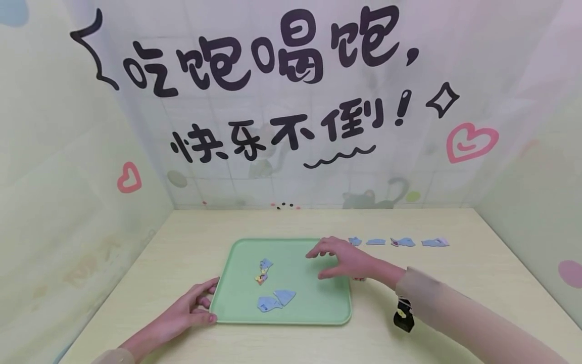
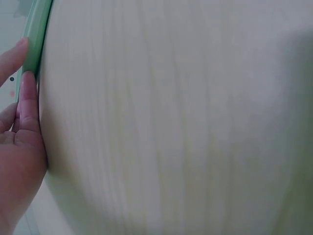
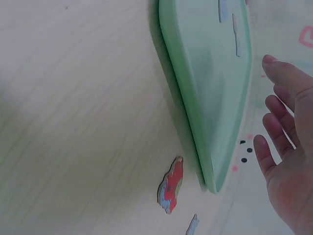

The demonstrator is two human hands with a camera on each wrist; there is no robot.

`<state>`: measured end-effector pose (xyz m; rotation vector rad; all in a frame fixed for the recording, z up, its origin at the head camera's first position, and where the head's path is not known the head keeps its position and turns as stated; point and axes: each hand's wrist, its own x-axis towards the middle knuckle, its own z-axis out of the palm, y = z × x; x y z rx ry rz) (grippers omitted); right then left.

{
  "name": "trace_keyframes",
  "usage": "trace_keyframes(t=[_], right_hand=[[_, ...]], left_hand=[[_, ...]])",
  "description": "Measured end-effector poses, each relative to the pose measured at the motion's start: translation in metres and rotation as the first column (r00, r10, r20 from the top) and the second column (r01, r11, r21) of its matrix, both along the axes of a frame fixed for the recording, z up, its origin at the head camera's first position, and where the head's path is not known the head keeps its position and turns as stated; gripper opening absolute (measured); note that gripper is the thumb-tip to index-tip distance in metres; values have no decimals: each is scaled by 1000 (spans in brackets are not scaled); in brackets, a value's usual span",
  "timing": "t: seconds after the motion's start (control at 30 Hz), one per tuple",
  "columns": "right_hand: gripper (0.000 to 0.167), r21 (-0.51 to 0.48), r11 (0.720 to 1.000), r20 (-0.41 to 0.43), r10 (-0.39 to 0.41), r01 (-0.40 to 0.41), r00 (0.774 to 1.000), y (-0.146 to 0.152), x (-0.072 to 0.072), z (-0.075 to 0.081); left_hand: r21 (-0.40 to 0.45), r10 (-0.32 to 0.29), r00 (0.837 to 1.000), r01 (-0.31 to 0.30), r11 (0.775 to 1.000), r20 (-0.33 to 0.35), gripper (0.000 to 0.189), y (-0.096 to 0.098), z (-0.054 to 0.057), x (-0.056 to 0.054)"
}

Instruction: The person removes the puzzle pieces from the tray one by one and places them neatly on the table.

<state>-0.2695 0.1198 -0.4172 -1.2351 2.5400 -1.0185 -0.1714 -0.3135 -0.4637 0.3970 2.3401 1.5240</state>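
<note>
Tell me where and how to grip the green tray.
Probably by the raised rim at both ends, coming from left and right: the tray lies flat, the left hand touches its left edge, and loose puzzle pieces on it favour keeping it level.

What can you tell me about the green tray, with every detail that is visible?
The green tray is a shallow rectangle with rounded corners and a low raised rim, apparently smooth plastic. It lies flat on the pale wood-patterned table. Several small printed pieces rest mostly on its left half. The left hand touches its left edge; the right hand hovers above its right side.
</note>
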Motion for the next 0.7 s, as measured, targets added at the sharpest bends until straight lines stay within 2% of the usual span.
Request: trace_keyframes(t=[0.23,0.4,0.57,0.7], right_hand=[[45,8,999,-27,51,-50,998,-29,4,-5],[45,1,995,-4,103,-103,995,-46,8,-8],[45,52,988,34,146,-148,989,-61,14,-8],[47,96,984,43,144,-148,989,-70,17,-8]], left_hand=[[-8,5,1000,-5,1000,-4,90,0,1,1],[-4,5,1000,-5,1000,2,90,-1,1,1],[1,-2,1000,2,1000,3,88,-1,0,1],[3,-5,1000,5,1000,0,87,-1,0,0]])
